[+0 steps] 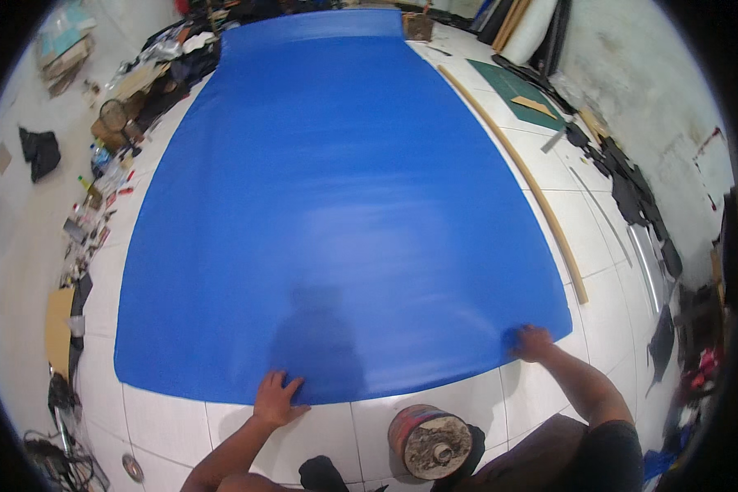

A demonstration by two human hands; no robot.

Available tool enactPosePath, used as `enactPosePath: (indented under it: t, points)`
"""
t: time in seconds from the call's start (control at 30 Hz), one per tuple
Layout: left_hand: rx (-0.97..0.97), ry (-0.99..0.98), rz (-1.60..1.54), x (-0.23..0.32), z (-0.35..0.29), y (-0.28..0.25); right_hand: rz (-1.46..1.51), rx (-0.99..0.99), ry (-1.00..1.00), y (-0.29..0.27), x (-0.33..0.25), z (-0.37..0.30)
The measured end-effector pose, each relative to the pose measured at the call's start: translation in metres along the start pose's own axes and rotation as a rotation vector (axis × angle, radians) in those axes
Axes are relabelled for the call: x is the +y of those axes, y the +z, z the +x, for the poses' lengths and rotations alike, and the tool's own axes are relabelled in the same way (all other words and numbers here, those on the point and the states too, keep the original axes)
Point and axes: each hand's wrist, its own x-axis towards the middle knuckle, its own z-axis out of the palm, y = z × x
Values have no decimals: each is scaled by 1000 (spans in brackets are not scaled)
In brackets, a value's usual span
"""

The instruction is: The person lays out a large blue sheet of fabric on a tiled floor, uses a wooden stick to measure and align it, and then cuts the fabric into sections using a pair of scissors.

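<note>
A large blue sheet of smooth, slightly shiny material lies spread over the floor in front of me. My left hand rests at its near edge, left of the middle, fingers spread and nothing held. Close to the sheet's near right corner, my right hand touches the surface; its fingers point down and are too blurred to tell whether they pinch the edge. Between my arms stands a round can with a crusted, stained top and a small neck.
Along the sheet's right side lies a long tan tube. Beyond it are a green cutting mat, a metal ruler and black scraps. Bottles and small items line the left wall. Rolls of material lean at the far right.
</note>
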Motion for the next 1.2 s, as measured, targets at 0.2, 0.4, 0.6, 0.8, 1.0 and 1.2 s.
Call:
enactPosePath:
  t: [0.2,0.4,0.6,0.8,1.0,1.2]
  points:
    - [-86,-56,-48,5,-1,-14,462,-289,-913,-58,-198,-75]
    - [-91,-70,-41,5,1,-9,184,78,-1282,-21,-213,-99]
    - [-78,-31,-1,6,5,-17,256,44,-940,-48,-196,-95]
    - [-74,-51,6,15,15,-34,273,444,-794,-103,-186,-69]
    - [-36,-36,32,10,15,-21,345,470,-661,-105,-167,-14]
    - [-186,-138,1,13,17,-26,546,472,-457,-104,-174,17]
